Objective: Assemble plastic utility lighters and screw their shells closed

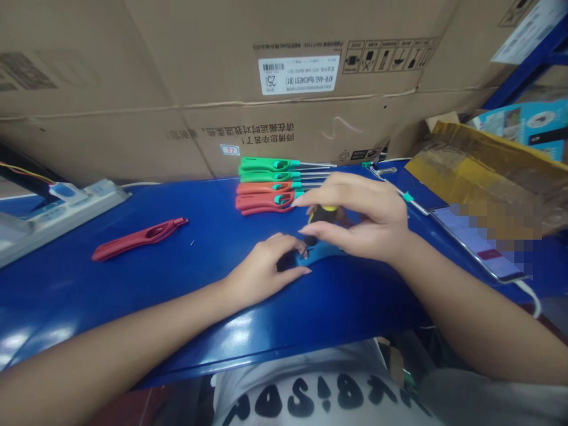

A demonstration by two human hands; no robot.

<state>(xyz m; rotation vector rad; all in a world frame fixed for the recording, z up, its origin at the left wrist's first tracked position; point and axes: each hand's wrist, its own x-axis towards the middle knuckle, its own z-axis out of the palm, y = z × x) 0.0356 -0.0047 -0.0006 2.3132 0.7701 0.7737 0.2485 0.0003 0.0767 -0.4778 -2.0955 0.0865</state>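
Observation:
My right hand point(373, 213) is closed around the black and yellow handle of a screwdriver point(323, 215), which points down. Below it, a blue gas lighter casing point(326, 253) lies on the table, partly hidden by my right hand. Thumb and fingers of my left hand point(261, 263) are curled around the casing's left end, where a small dark part shows. Just beyond my hands lie several assembled gas lighters in a row, among them a green lighter point(261, 165) and a red lighter point(261, 202), their metal tubes pointing right.
A red lighter casing point(139, 239) lies on the blue table point(213, 337), left of my hands. At far left is a white power strip point(75, 216). A phone point(479, 242) with a cable lies at right, near a taped carton point(483, 171). A large cardboard box point(133, 77) stands behind.

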